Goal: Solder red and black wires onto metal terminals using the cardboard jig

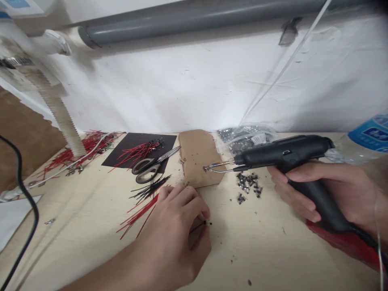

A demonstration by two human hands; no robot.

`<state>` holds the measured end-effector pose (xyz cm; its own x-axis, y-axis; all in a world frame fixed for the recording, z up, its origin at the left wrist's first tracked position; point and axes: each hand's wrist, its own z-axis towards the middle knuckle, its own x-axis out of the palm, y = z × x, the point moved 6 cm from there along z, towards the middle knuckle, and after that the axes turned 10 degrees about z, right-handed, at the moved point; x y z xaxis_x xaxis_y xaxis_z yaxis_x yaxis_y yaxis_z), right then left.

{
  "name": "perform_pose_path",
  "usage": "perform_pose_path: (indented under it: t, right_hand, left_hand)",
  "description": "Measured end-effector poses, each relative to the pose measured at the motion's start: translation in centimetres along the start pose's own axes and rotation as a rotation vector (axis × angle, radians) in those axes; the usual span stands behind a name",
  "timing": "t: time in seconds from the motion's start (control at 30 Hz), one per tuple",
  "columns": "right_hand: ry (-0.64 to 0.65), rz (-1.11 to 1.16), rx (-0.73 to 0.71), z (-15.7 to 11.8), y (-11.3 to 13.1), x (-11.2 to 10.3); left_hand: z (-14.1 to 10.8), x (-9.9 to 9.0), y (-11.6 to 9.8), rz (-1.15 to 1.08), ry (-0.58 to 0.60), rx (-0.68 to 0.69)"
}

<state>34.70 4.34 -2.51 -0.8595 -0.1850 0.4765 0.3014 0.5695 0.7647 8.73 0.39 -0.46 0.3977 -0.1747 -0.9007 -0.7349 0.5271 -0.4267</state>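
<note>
Two things are held: the right hand grips a black soldering gun sideways, pointing left over cardboard; the left hand pinches a black wire, pointing right. Scissors lie on the worktop.

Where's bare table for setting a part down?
Best: table between the left hand and right hand, nearer than the small black parts; only specks there. Second: between the black cable and front red wires, bar one silver piece. Crowded: along the wall, from wire pile through scissors and cardboard to the bag.
</note>
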Motion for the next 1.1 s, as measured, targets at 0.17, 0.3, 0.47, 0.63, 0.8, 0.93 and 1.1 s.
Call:
perform_pose_path:
  t: [0.17, 0.3, 0.47, 0.63, 0.8, 0.93, 1.1]
  right_hand:
    - [-0.030, 0.003, 0.004, -0.1, 0.1, -0.1]
    - [-0.027, -0.008, 0.002, 0.0, 0.1, 0.0]
    - [-0.016, -0.008, -0.010, 0.0, 0.2, 0.1]
    - [0.003, -0.007, 0.004, 0.0, 0.0, -0.1]
    - [0.000, -0.020, -0.021, -0.1, 0.2, 0.1]
    - [0.000, -0.021, -0.013, -0.1, 0.2, 0.2]
    - [-0.015, -0.001, 0.001, 0.0, 0.0, 0.0]
  left_hand:
    - [0.1, 0.1, 0.0, 0.004, -0.009, -0.004]
    - [0.2, 0.3, 0.1, 0.005, -0.007, 0.000]
    - [0.0, -0.1, -0.2, -0.020, -0.035, 0.010]
    - [-0.4, -0.9, -0.6, -0.032, -0.107, 0.036]
    - [-0.3, -1.5, -0.4, 0.029, -0.176, 0.050]
    - [-0.1, -1.6, -0.2, 0.066, -0.189, 0.051]
    - [0.0, -1.6, -0.1, 0.078, -0.207, 0.053]
